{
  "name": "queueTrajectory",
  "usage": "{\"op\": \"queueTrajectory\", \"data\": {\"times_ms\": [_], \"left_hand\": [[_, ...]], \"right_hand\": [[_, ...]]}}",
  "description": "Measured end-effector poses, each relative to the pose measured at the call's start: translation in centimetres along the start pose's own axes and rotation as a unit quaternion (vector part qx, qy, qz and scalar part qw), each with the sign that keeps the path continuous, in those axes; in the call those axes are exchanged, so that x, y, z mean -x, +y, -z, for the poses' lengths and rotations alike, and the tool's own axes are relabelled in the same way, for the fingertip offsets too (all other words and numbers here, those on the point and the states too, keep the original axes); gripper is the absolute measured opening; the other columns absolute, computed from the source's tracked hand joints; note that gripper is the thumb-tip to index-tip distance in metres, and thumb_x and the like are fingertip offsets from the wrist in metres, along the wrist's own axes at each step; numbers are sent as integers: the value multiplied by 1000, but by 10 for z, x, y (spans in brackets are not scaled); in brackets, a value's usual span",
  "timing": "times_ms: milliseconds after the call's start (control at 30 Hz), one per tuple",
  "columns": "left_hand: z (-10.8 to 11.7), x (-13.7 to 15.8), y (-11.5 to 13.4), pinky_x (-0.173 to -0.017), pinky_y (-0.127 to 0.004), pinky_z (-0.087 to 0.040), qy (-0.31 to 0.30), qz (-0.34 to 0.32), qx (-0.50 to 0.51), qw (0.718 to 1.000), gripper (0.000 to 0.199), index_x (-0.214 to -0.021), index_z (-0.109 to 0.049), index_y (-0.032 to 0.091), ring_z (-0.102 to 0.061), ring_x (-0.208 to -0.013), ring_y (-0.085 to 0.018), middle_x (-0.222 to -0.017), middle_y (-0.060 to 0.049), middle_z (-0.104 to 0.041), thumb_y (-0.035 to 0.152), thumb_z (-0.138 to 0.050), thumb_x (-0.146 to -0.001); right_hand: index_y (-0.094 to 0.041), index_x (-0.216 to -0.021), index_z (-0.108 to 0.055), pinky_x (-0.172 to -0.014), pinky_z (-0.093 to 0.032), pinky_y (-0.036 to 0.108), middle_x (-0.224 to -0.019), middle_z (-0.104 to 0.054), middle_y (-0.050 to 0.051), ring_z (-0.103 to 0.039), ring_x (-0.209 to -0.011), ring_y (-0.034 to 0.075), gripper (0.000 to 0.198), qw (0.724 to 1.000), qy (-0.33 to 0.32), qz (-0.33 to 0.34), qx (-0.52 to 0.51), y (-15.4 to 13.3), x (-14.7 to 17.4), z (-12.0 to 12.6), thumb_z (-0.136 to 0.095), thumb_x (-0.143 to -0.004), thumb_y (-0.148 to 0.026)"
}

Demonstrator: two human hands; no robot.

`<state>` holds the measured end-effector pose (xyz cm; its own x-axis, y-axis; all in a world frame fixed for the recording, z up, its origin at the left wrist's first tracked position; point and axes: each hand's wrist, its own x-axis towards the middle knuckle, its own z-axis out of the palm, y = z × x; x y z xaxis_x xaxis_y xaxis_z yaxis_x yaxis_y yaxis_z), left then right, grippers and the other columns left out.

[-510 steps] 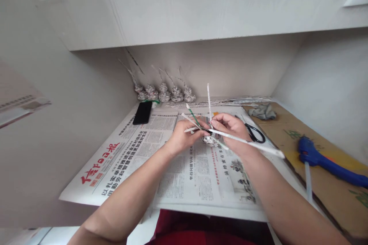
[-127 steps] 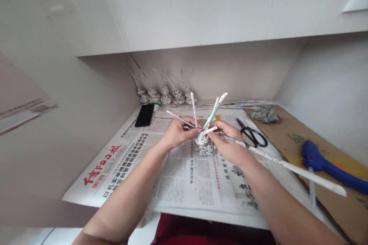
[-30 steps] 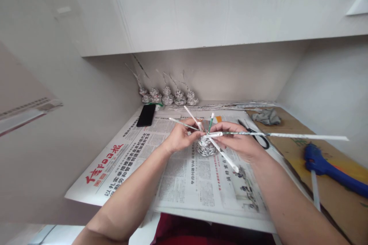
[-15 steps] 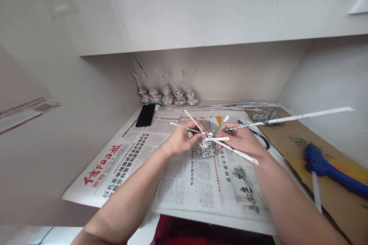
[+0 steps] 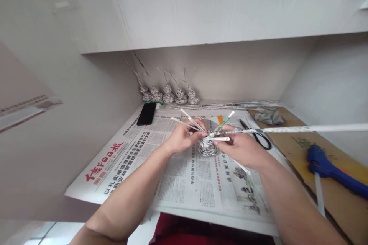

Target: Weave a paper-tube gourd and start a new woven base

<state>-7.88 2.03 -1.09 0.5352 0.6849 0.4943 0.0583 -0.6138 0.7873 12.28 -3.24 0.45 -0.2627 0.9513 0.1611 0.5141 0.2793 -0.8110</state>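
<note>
A small rounded piece woven from rolled newspaper sits on the newspaper sheets, with several paper tubes sticking out of its top. My left hand is closed on its upper left side, thumb at the top, next to the tubes on that side. On the other side my right hand pinches among the tubes, its fingers partly hidden. A long paper tube runs from the top of the piece past my right hand to the right edge. A green tube points up and right between my hands.
Several gourd-shaped woven pieces stand along the back wall. A black phone lies on the newspaper. At right are scissors, a grey cloth, cardboard and a blue glue gun. Paper tubes lie at the back.
The long tube has swung towards me and now reaches the right edge. A tube below my right hand points further down. The scissors show more fully; my left hand has barely moved.
</note>
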Motion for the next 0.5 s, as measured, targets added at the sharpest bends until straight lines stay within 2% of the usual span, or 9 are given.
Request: {"op": "queueTrajectory", "data": {"times_ms": [133,267,367,500], "left_hand": [[-3,0,0,-71,-28,-46,36,-14,-46,998,12,-81,-58,13,-59,-75,-16,-79,-6,-63,24,-61,-84],[-4,-1,1,-73,-28,-46,49,-40,-90,994,7,-79,-57,14,-59,-77,-16,-80,-6,-64,18,-61,-82],[-4,0,2,-74,-28,-46,56,-47,-111,991,5,-78,-56,15,-60,-78,-15,-81,-5,-65,16,-61,-80],[-7,1,4,-72,-26,-47,87,-34,-118,989,7,-74,-57,15,-61,-75,-15,-79,-5,-66,15,-63,-79]], "right_hand": [[-22,-84,-64,-53,-41,26,-73,-63,-1,-55,-58,13,12,994,28,45,92,0,-2,-3,-52,-84,-22],[-21,-88,-66,-67,-46,30,-85,-68,3,-61,-74,19,16,965,142,109,192,1,-4,-13,-57,-77,-14],[-21,-86,-64,-72,-47,32,-87,-68,5,-62,-81,21,13,942,209,155,210,-2,-4,-19,-57,-77,-15],[-22,-84,-64,-75,-48,32,-82,-67,3,-63,-82,21,12,939,235,167,190,-5,-3,-20,-58,-77,-14]]}}
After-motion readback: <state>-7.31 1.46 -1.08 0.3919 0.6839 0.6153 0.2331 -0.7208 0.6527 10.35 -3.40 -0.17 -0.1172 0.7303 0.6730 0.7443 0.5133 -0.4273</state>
